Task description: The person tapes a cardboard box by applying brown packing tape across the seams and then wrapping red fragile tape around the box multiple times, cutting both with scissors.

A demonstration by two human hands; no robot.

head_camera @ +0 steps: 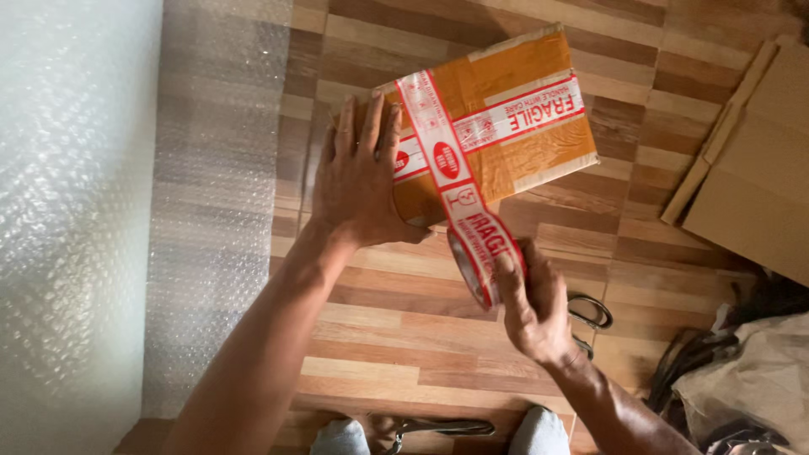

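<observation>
Floor (396, 329) is wood-look plank, mixed brown tones, matte. Landmark: cardboard box (497, 118), sitting on the floor, top centre of view, rotated slightly.

Box: brown corrugated, glossy clear tape over the top, two red-and-white printed tape strips (438, 143) crossing on it. One strip runs off the box's near edge down to the tape roll (476, 261), just below the box.

Left hand (362, 177): flat, fingers spread, pressing on the box's left end. Not gripping, just palm contact.
Right hand (531, 303): fingers closed around the tape roll, thumb on the outer face. Roll partly hidden by that hand.

Left of box: sheet of bubble wrap (211, 194), translucent, dimpled, spread over the floor; further left it washes out white.
Right of box: flattened plain cardboard (750, 177), cut off by frame edge.
Below-right of box: scissors (590, 313), mostly hidden behind the right hand; dark straps and a crumpled bag (742, 379), hard to make out.
</observation>
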